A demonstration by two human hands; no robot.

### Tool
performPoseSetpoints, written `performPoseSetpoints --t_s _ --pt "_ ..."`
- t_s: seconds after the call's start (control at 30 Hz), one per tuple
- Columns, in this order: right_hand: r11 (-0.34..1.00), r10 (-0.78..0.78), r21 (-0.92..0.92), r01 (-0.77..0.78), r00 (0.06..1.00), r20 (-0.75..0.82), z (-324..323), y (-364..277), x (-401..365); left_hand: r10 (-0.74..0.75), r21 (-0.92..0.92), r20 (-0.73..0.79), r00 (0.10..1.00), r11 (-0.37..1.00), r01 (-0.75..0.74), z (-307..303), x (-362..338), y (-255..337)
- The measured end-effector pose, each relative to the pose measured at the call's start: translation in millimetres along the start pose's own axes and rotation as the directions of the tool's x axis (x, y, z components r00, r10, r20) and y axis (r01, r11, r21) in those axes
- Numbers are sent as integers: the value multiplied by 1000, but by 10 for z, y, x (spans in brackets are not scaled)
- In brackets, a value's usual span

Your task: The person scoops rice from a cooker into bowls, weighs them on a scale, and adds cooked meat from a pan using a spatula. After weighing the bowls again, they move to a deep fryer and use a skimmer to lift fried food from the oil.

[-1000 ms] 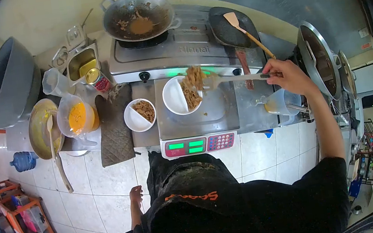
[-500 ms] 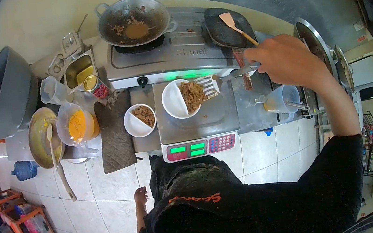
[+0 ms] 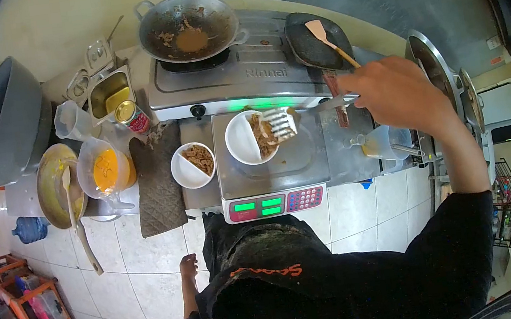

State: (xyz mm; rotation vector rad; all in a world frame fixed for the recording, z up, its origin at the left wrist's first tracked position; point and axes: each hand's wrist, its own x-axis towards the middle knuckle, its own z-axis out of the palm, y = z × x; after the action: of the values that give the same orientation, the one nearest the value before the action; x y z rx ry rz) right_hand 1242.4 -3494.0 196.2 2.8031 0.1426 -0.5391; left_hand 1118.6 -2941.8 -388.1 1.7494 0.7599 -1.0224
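Note:
My right hand (image 3: 398, 92) is closed round the handle of a slotted metal turner (image 3: 280, 124). The turner's slotted head hangs over the right half of a divided white bowl (image 3: 242, 138), partly hiding the shredded brown meat (image 3: 262, 149) in it. This bowl stands on a digital scale (image 3: 304, 163), whose green displays are lit. Left of the scale, a second divided bowl (image 3: 192, 176) also holds brown meat in one half. My left hand (image 3: 187, 265) hangs low beside my body, its fingers loosely bent with nothing visible in them.
Behind the scale is a stove (image 3: 270, 73) bearing a wok (image 3: 154, 27) with brown sauce. A dark pan (image 3: 299, 28) holds a spatula. To the left are an oven mitt (image 3: 160, 198), a jug of orange liquid (image 3: 94, 187), a can (image 3: 134, 117) and a frying pan (image 3: 56, 211).
The turner's head has tilted, its slotted face turning more toward me and covering more of the meat. My right hand has moved slightly right and down. The left hand hangs much as before.

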Motion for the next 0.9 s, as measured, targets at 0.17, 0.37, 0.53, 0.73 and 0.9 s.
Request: performPoseSetpoints --t_s 0.17,0.37,0.53,0.73,0.9 --pt "996 -79 -55 72 987 -139 104 -38 -65 30 27 8 1000 999 -30 -37 84 19" --pt "988 -94 -130 77 986 -134 25 -131 -167 63 30 30 998 998 -64 -33 91 42" --pt "993 -77 -102 55 971 -228 34 -98 -248 53 48 6 999 997 -53 5 56 112" --pt "999 7 -34 -13 988 -157 183 -93 -266 81 -99 86 993 992 -73 -83 199 -148" --pt "975 188 139 -174 978 -93 101 128 -175 -26 -114 66 997 993 33 -94 142 -143"
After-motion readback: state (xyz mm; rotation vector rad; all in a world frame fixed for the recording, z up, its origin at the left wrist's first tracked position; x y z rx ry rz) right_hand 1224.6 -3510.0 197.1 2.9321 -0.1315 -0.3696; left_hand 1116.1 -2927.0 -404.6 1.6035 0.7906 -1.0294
